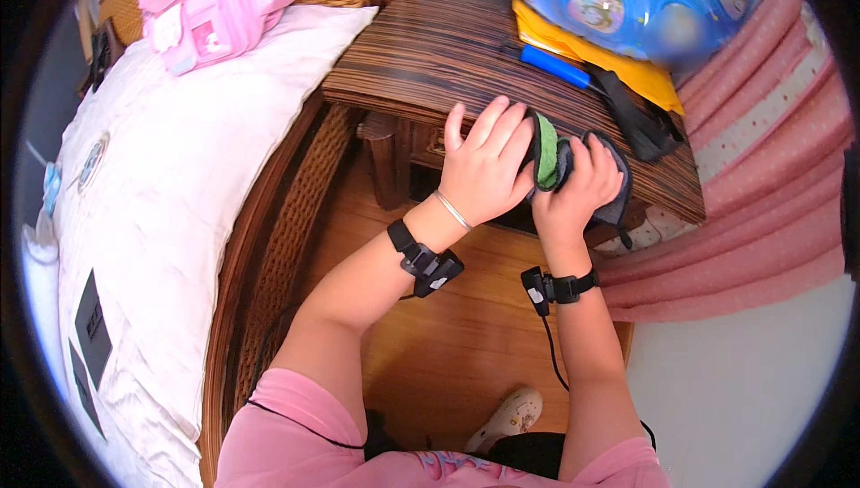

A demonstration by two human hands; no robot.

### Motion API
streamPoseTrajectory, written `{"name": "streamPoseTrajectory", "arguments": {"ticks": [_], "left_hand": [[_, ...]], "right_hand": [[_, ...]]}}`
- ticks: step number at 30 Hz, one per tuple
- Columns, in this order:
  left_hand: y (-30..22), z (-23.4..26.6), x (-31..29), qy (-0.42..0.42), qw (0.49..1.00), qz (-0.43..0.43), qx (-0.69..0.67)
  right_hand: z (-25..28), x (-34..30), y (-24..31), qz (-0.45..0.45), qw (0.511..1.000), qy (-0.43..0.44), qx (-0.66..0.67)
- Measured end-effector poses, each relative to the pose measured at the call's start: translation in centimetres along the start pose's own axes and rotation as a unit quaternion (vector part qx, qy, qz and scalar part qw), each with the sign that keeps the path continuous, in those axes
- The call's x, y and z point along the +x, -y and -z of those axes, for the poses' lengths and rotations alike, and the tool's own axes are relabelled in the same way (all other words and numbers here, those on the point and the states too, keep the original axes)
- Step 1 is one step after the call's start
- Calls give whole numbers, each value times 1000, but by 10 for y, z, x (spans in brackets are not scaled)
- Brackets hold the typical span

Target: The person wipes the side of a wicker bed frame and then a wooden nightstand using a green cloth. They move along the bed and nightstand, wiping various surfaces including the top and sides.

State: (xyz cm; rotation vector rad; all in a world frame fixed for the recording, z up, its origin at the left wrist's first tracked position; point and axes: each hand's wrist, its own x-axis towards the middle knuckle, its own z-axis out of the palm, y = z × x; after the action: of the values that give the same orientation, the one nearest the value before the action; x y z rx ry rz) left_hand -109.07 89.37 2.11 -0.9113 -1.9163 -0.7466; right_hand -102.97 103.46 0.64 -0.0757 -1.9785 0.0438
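A folded dark grey cloth with a green face (546, 152) is held up at the front edge of the dark striped wooden table. My left hand (486, 161) pinches its left edge between thumb and fingers, the outer fingers stretched and spread. My right hand (582, 185) wraps its fingers over the cloth's right part, and a dark flap shows beyond the knuckles. Black straps with small devices sit on both wrists, and a silver bangle rings the left one. The palms and part of the cloth are hidden.
On the table (421, 31) lie a blue-handled tool with a black end (555, 67), a yellow packet (663, 85) and a blue inflatable ring (618, 13). A bed with a white sheet (170, 184) and pink backpack (215, 4) stands left; pink curtains (717, 246) hang right.
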Motion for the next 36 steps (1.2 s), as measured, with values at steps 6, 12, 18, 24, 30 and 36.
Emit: {"name": "streamPoseTrajectory", "arguments": {"ticks": [6, 12, 18, 24, 30, 36], "left_hand": [[69, 58, -3, 24, 992, 23, 119], [130, 107, -8, -33, 957, 131, 258], [123, 127, 14, 84, 964, 217, 128], [103, 142, 28, 151, 957, 192, 156], [90, 124, 72, 319, 862, 291, 267], [131, 87, 108, 423, 822, 302, 231]], "right_hand": [[-24, 6, 62, 45, 997, 70, 3], [-38, 46, 131, 135, 977, 89, 143], [-63, 71, 173, 213, 960, 153, 98], [-54, 97, 154, 224, 906, 263, 243], [-23, 135, 80, 84, 838, 374, 388], [-15, 147, 43, -44, 866, 348, 356]]}}
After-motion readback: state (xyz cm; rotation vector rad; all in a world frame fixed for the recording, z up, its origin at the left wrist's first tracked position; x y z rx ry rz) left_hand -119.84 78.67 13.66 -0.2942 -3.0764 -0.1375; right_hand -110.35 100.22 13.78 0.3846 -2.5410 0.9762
